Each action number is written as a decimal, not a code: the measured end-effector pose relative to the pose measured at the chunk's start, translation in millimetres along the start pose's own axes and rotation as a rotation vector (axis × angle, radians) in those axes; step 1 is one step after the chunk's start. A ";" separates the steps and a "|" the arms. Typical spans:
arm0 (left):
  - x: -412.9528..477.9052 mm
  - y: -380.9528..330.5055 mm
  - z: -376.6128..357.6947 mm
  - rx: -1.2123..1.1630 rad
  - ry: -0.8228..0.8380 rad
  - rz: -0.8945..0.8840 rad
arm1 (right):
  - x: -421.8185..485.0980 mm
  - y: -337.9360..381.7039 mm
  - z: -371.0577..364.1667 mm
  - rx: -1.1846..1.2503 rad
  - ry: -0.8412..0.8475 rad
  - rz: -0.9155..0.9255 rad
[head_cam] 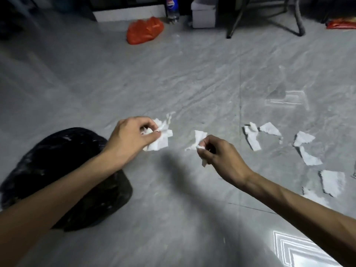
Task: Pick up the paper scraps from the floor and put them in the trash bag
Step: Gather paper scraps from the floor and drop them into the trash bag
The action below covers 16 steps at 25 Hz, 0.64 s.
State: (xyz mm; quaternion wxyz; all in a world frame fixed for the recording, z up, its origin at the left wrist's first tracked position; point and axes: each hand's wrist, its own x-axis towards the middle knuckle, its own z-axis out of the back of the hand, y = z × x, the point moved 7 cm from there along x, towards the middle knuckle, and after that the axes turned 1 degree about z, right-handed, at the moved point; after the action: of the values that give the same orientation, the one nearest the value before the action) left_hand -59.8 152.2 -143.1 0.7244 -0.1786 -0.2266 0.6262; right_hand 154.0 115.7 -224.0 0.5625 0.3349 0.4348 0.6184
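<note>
My left hand [131, 137] is closed around a bunch of white paper scraps [160, 136] that stick out past the fingers. My right hand [219, 155] pinches another white scrap [199, 138] between thumb and fingers, just above the grey floor. The black trash bag [57, 162] lies on the floor at the left, partly under my left forearm. Several torn white scraps [252, 135] lie scattered on the floor to the right, some further ones [332, 182] near my right forearm.
An orange plastic bag [144, 30] lies at the back, with a cola bottle [172, 9] and a white box [204, 13] behind it. Black chair legs [265, 18] stand at the back right. The grey marble floor [173, 78] stretches between.
</note>
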 end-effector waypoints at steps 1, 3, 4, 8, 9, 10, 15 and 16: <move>-10.0 21.2 26.2 0.004 -0.066 0.051 | 5.0 25.6 -20.1 0.022 0.055 0.033; -36.3 70.3 66.3 0.057 -0.156 0.165 | 12.7 71.8 -65.1 0.054 0.186 0.071; -49.3 96.4 81.0 0.092 -0.187 0.227 | 17.5 92.4 -88.2 0.071 0.253 0.079; -88.2 191.1 104.6 0.146 -0.157 0.499 | 46.2 161.4 -170.2 0.007 0.404 0.160; -97.6 209.7 106.3 0.141 -0.119 0.561 | 52.7 173.4 -193.5 0.001 0.433 0.159; -106.0 223.9 107.1 0.123 -0.089 0.601 | 57.1 180.2 -216.7 -0.006 0.461 0.140; -129.4 245.5 121.0 0.076 -0.166 0.600 | 67.1 170.7 -285.1 -0.182 0.581 0.043; -131.0 244.2 123.8 0.073 -0.200 0.580 | 72.3 170.1 -281.1 -0.198 0.530 0.088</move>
State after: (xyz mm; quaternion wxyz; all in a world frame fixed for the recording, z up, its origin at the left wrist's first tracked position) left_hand -344.7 56.8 -186.1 0.4955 -0.1472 -0.2137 0.8290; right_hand -179.0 143.6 -185.7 0.4318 0.1236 0.4890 0.7478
